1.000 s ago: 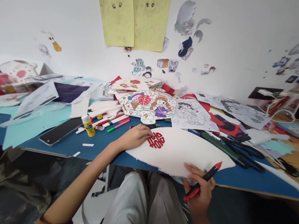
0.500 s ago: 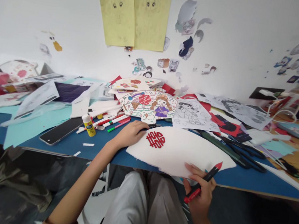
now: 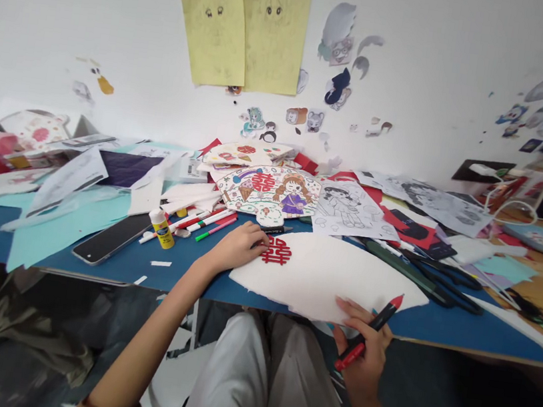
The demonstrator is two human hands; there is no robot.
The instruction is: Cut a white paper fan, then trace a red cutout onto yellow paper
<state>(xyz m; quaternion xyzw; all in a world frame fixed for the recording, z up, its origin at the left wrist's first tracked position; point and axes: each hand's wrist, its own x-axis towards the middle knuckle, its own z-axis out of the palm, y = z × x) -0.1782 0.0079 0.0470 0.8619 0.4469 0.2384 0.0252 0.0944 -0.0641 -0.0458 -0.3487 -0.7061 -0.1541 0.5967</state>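
In the head view, a white fan-shaped card (image 3: 333,266) is laid flat along the near edge of a blue table top (image 3: 480,330), directly in front of the person's lap. A red paper cut-out (image 3: 276,253) is placed on the left part of the card, near its far edge. The left hand (image 3: 240,246) is rested at the card's left end, its fingers bent and drawn narrow; the left side of the cut-out is met by the fingertips, though whether it is pinched or only pressed cannot be told. A black and red marker (image 3: 383,319) is held in the right hand (image 3: 367,341), slanted, with one red end pointed up and away over the right part of the card. Fingers of that same hand are laid on the card's near edge. To the left of the left hand, a glue stick (image 3: 163,229) is stood close to several loose pens (image 3: 211,218), and a dark phone (image 3: 107,242) is set beyond it, partly covered by papers. Just past the card, a coloured fan (image 3: 265,192) and a line drawing (image 3: 354,208) are placed side by side. Two yellow sheets (image 3: 269,35) are fixed to the white wall (image 3: 127,8) above.
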